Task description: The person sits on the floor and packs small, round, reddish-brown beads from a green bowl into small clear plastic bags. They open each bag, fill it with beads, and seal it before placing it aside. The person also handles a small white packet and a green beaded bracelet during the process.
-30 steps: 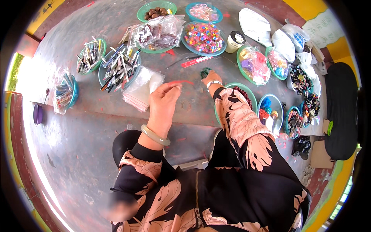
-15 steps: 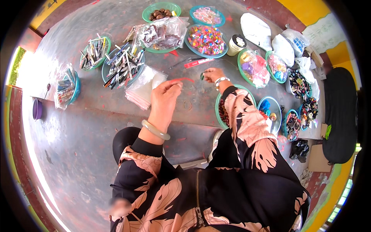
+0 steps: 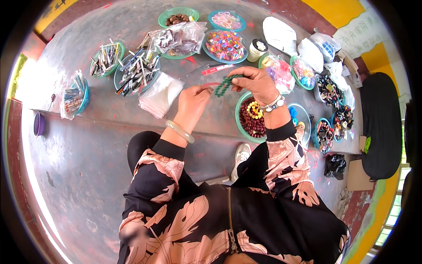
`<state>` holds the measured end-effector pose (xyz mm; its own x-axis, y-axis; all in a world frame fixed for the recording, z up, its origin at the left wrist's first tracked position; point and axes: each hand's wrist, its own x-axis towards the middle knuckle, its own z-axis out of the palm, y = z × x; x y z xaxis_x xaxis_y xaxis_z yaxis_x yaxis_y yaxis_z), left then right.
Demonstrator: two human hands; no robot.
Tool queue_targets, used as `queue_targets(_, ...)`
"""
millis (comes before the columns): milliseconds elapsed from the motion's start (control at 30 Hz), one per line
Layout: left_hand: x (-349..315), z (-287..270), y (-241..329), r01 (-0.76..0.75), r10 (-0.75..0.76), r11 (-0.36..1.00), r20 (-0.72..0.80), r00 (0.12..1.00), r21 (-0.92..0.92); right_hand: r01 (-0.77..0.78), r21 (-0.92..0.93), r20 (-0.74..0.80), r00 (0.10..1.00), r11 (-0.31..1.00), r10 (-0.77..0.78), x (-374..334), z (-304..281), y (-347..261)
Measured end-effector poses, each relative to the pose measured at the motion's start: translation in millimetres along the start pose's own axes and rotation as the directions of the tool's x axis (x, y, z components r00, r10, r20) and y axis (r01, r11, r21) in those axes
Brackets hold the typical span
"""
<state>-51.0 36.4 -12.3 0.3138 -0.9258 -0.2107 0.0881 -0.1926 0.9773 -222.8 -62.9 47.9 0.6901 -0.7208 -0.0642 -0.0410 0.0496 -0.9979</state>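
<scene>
My left hand [image 3: 192, 104] is closed in a pinch on a thin red strip [image 3: 212, 83], whose free end points right. A pale bangle [image 3: 180, 131] circles that wrist. Facing it, my right hand [image 3: 260, 86] grips a string of green beads [image 3: 225, 85] between thumb and fingers. The beads hang in a loop toward the left hand, close to the red strip; whether they touch I cannot tell. Below the right hand stands a green bowl [image 3: 238, 119] of dark red bead strings [image 3: 251, 126] with some yellow beads [image 3: 253, 109] on top.
Clear plastic bags [image 3: 161, 94] lie left of my hands. Beyond them are bowls of pens [image 3: 137, 72], a bowl of colourful pieces [image 3: 225, 45], a red packet [image 3: 217, 69] and a lidded cup [image 3: 257, 49]. More baskets [image 3: 325, 135] and white bags [image 3: 280, 35] stand at right.
My right hand has come up from low over the floor and now shows the green bead string hanging from it. The bowl of red beads is less covered. My left hand still pinches the strip.
</scene>
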Motion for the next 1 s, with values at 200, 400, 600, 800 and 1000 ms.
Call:
queue_targets(200,-6,9,-1,-0.165,0.173,0.953,-0.012,0.985,0.253,0.057,-0.125,0.004,0.998,0.991,-0.057,-5,-1,4)
queue_targets(400,-8,9,4,-0.187,0.187,0.934,0.029,0.982,0.305,0.162,-0.277,0.043,0.987,0.947,-0.157,3,1,12)
queue_targets(600,-4,11,-1,-0.21,0.212,0.922,0.03,0.977,0.324,0.23,-0.556,0.177,0.972,0.799,-0.157,2,-1,9)
queue_targets(800,3,15,-10,-0.228,0.221,0.951,0.058,0.974,0.21,0.262,-0.672,0.187,0.965,0.692,-0.184,1,0,13)
queue_targets(1000,0,18,-2,-0.119,0.118,0.993,0.068,0.991,0.009,0.226,-0.679,0.111,0.972,0.699,-0.206,-6,5,2)
